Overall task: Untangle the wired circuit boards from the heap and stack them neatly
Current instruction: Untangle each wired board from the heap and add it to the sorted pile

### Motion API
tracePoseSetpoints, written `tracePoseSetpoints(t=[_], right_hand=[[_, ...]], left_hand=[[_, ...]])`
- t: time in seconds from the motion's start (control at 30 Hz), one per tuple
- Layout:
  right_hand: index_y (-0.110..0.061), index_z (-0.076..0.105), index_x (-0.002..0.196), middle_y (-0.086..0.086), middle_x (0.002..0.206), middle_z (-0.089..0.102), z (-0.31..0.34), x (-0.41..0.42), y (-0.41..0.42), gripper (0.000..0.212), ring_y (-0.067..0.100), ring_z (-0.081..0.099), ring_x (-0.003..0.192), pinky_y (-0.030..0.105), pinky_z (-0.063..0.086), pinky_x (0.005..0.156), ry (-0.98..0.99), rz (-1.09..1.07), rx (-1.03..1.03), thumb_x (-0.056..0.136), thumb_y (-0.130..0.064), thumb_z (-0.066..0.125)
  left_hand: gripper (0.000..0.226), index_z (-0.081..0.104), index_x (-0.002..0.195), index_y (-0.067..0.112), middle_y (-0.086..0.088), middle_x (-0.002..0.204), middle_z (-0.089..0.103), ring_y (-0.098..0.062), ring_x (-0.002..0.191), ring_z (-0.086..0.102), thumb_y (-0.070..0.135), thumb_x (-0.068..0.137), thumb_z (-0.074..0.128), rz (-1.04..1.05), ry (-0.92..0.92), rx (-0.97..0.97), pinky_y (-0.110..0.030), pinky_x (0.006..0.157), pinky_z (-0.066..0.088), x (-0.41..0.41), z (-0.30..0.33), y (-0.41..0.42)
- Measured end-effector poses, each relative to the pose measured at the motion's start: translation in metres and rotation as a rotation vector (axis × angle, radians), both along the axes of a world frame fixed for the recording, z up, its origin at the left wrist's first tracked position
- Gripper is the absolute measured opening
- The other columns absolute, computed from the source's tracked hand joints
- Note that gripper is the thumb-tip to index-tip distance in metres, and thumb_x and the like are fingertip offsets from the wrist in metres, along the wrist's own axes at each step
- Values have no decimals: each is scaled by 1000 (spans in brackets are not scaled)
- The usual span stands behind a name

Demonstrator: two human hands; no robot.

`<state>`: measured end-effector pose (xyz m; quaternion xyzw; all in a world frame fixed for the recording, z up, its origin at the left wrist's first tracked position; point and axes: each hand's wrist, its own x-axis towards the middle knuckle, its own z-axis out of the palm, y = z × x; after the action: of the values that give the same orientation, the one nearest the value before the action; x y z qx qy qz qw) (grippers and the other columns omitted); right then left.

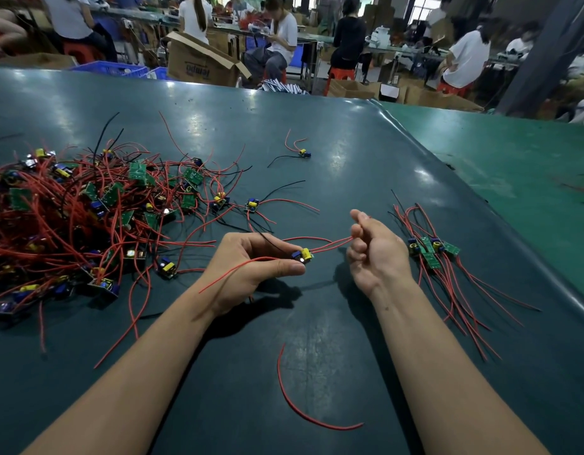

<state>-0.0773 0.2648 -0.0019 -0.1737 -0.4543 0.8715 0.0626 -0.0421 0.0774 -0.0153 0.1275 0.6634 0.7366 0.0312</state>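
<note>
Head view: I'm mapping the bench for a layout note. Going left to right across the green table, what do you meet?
Tangled heap of boards → left hand pinching a wired board → right hand pinching its red wires → neat stack of boards.

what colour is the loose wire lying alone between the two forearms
Red: the loose wire shows best in the head view.

Dark teal glossy tabletop (317,126) running wide, a lighter green mat (514,152) alongside it on the right; beyond, an open brown cardboard box (198,65), blue plastic crates (110,68), red plastic stools (341,75); seated workers in white shirts (284,31) at long benches.
</note>
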Motion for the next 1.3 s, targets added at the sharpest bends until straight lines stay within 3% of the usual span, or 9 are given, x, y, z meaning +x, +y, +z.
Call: tracePoseSetpoints(t=[0.3,0.37,0.47,0.53,0.63,0.87,0.97,1.17,1.3], right_hand=[[-10,63,91,3,53,66,-6,-4,-2,15,8,46,31,15,31,34,93,-196,380,100,-11,51],[-9,61,99,6,67,71,-5,-2,-3,16,8,58,40,14,34,33,23,-74,205,101,-22,54],[-3,59,105,8,92,73,-3,4,-3,45,8,68,59,11,37,34,-78,276,104,88,-44,61],[-4,66,100,4,88,71,-4,9,-8,39,5,61,54,9,32,33,-54,443,151,79,-36,68],[-6,72,91,2,77,66,-4,9,-9,14,3,49,47,11,26,32,-7,435,201,87,-19,67],[-7,72,84,-2,65,63,-4,12,-10,23,2,46,46,12,25,33,58,499,303,71,-26,74],[-6,73,81,-3,62,61,-5,10,-12,11,3,44,46,13,26,35,63,376,301,83,-17,73],[-3,67,81,0,63,61,-6,-5,10,11,1,43,42,12,25,34,9,-23,131,90,-10,68],[-5,65,76,4,68,58,-12,-11,18,15,1,43,40,13,29,35,4,-149,99,90,-8,68]], left_hand=[[22,75,78,8,-8,85,77,-11,78,72,5,58,82,22,4,-16,-15,70,52,0,1,-1],[20,74,81,5,-6,83,76,-10,76,71,-2,63,81,59,3,-3,-14,68,51,-1,1,0],[20,73,85,0,-5,80,76,-8,73,70,-9,68,77,136,-12,52,-13,66,51,-1,2,2],[20,73,86,0,-4,79,76,-7,71,69,-9,69,78,152,-12,49,-13,64,50,0,2,1],[19,74,84,3,-6,82,76,-8,74,70,-6,68,79,126,-13,19,-14,65,51,0,2,0],[19,74,82,4,-11,85,76,-12,77,70,-2,65,81,107,-10,-27,-17,72,53,-2,1,-1],[20,74,81,5,-9,85,76,-11,77,70,3,62,82,97,-3,-24,-16,70,52,-1,2,0],[18,73,79,3,-7,82,76,-10,76,72,-7,65,79,36,4,-22,-14,67,51,1,2,0],[18,72,82,2,-5,82,76,-9,76,71,-8,68,78,44,26,-13,-13,68,51,2,3,2]])
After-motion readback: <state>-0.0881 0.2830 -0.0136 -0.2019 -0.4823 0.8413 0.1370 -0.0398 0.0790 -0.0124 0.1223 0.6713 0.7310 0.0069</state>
